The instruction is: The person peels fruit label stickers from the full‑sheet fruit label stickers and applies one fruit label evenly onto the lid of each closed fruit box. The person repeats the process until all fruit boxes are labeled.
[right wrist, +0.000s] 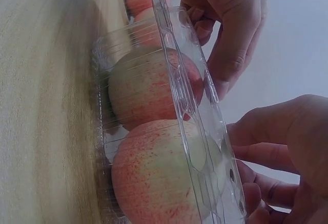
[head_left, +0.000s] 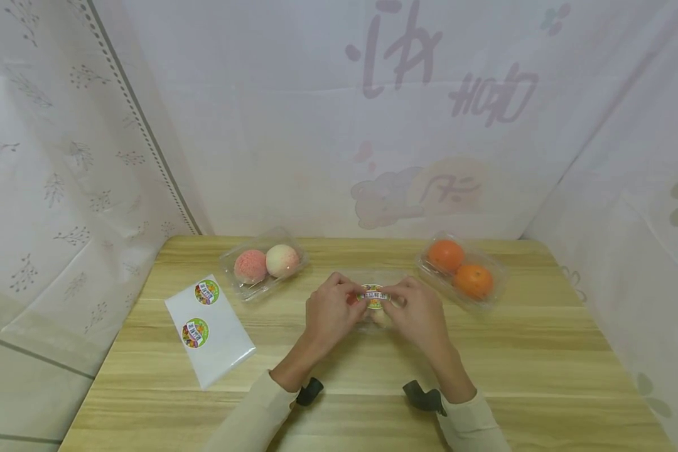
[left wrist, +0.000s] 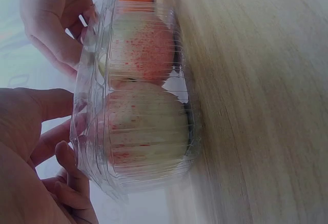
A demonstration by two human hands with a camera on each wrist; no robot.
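A clear plastic clamshell box [left wrist: 190, 147] holds two peach-like fruits [left wrist: 146, 126] and stands on the table between my hands. A round colorful fruit sticker [head_left: 375, 296] with printed characters is at the top of its lid. My left hand [head_left: 332, 309] pinches the sticker's left edge between thumb and forefinger. Opposite it, my right hand [head_left: 420, 317] pinches the right edge in the same way. Both hands' fingertips lie against the lid in the wrist views, where the sticker itself is not made out. In the head view the hands cover most of the box.
At the back left stands a clear box [head_left: 262, 290] with two peach-like fruits. Another clear box [head_left: 494, 267] at the back right contains two oranges [head_left: 473, 280]. A white sheet [head_left: 220, 351] bearing two round stickers [head_left: 194, 333] lies on the left. Printed curtains [head_left: 294, 125] surround the wooden table.
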